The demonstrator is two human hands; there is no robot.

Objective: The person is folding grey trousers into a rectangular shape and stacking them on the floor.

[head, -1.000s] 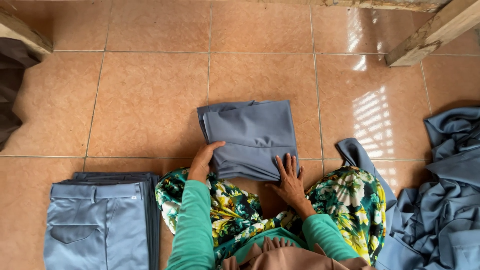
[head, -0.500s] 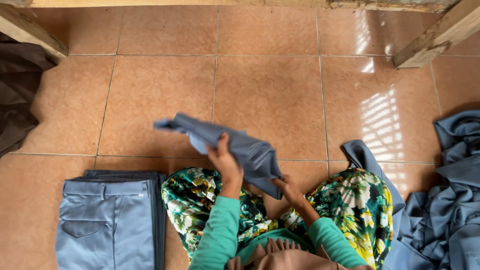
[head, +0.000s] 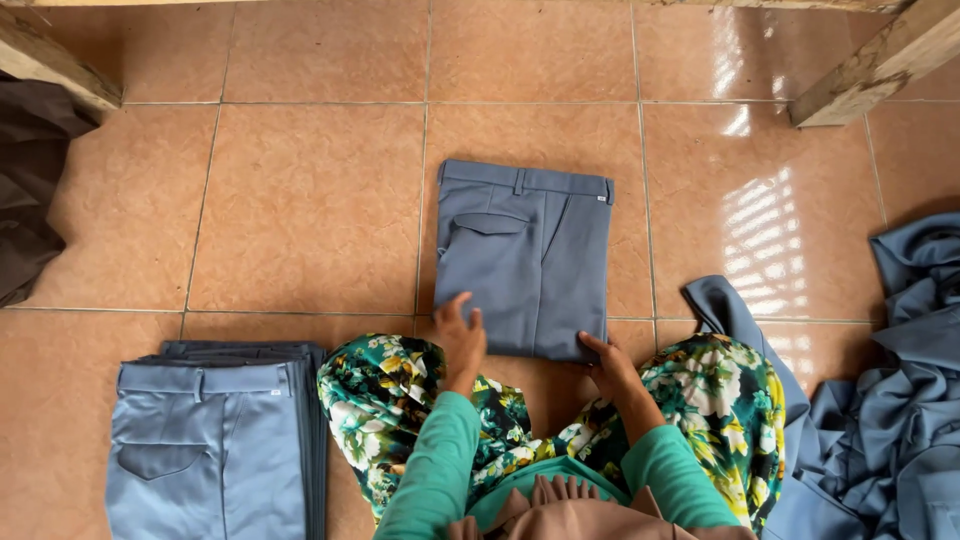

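**Head view: folded grey trousers lying flat on the tiles, both hands at the near edge**

The head camera is looking straight down at a person sitting on a floor of glossy orange-brown tiles. A pair of folded grey trousers is lying flat in front of the knees, waistband away from the person, back pocket facing up.

The left hand is hovering at the near left corner, fingers spread and slightly curled, gripping nothing; whether the tips are touching the cloth cannot be told. The right hand is resting at the near right corner, fingers extended onto the edge and not closed around it. Judging from this placement, the hands are sitting on the two near corners to keep the fold square and flat.

A stack of folded trousers of the same kind is lying to the person's left, edges aligned, well apart from the single pair. An unfolded heap of blue-grey cloth is spilling in from the right, near the knee of the floral garment.

Light is striking the tiles in bright streaks at the upper right. Rough wooden beams are crossing the top corners, and dark cloth is lying at the far left.
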